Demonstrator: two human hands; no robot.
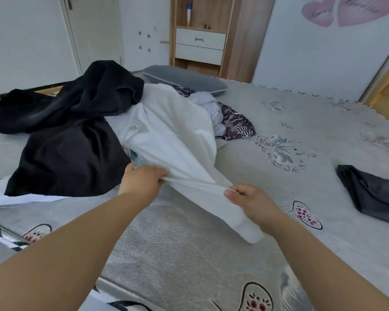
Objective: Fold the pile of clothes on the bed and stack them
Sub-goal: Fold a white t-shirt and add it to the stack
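Note:
A white garment [173,133] stretches from the pile of clothes toward me across the bed [189,254]. My left hand [142,181] grips its bunched edge, and my right hand [248,199] pinches the same edge a little further right. A white sleeve end hangs below my right hand. Behind lie black garments [65,140] and a patterned purple piece [236,124] with a pale one on it. A folded dark grey garment [373,196] lies at the bed's right side.
A grey pillow [184,79] lies at the head of the bed. A black-and-white striped cloth [7,239] sits at the left edge. A wooden shelf unit with drawers [200,44] and a white wardrobe [323,48] stand beyond the bed.

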